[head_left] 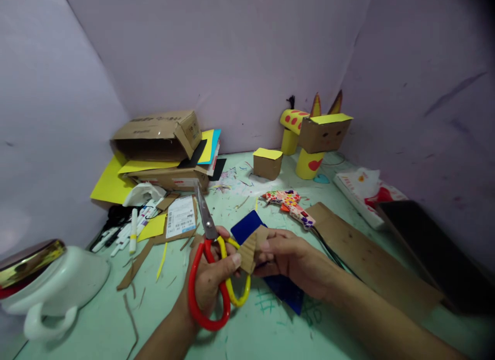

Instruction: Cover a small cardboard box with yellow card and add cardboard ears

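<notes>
My left hand (211, 277) is closed around a pair of scissors (209, 228) with one red and one yellow handle, blades pointing away from me. Its thumb also presses on the edge of a small cut cardboard piece (249, 251), creased across its face. On the other side, the fingers of my right hand (288, 254) pinch that same cardboard piece. A dark blue flat sheet (284, 293) lies under both hands, partly covered by them. Past my right hand rests a flower-patterned glue gun (288, 202), its cord running toward me.
Left: a white mug (73, 277), markers (124, 233), cardboard scraps and an open cardboard box (150, 135) on coloured paper. Behind: a small cardboard box (267, 164) and a yellow spotted cardboard animal (325, 133). Right: a long cardboard strip (363, 251) and a dark flat device (429, 251).
</notes>
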